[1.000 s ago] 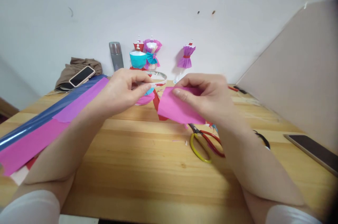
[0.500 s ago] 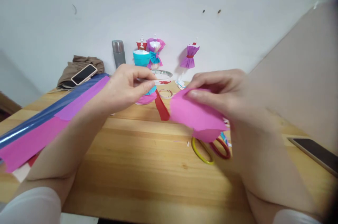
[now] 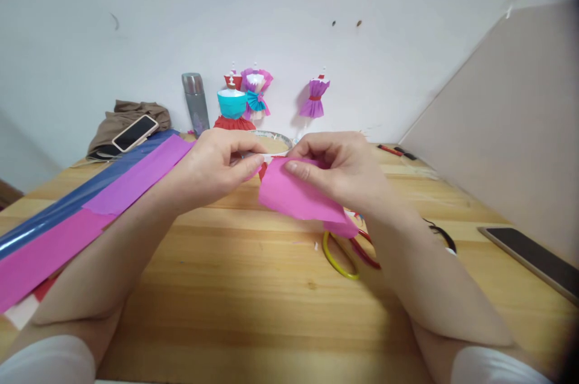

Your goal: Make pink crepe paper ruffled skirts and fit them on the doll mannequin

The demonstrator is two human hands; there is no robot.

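Observation:
My left hand (image 3: 224,161) is closed in a pinch at the near left edge of a tape roll (image 3: 283,139) with printing on its inner wall. My right hand (image 3: 332,167) pinches a piece of pink crepe paper (image 3: 301,194) between thumb and fingers. The paper hangs below the right fingertips, its left corner close to my left fingertips. Part of a red strip (image 3: 263,170) shows between the hands. Under the paper lie scissors with a yellow handle (image 3: 337,258) and a red handle; their blades are hidden.
Small dress forms in teal (image 3: 232,104) and purple (image 3: 315,100) paper stand by the wall. A grey flask (image 3: 195,107), a phone (image 3: 136,133) on brown cloth and pink-purple paper strips (image 3: 136,182) are left. Another phone (image 3: 529,254) lies right, pens (image 3: 395,151) behind.
My right hand has moved left with the pink paper, bringing it up to my left hand. Both hands sit slightly lower in view. The tape roll now shows more of its opening.

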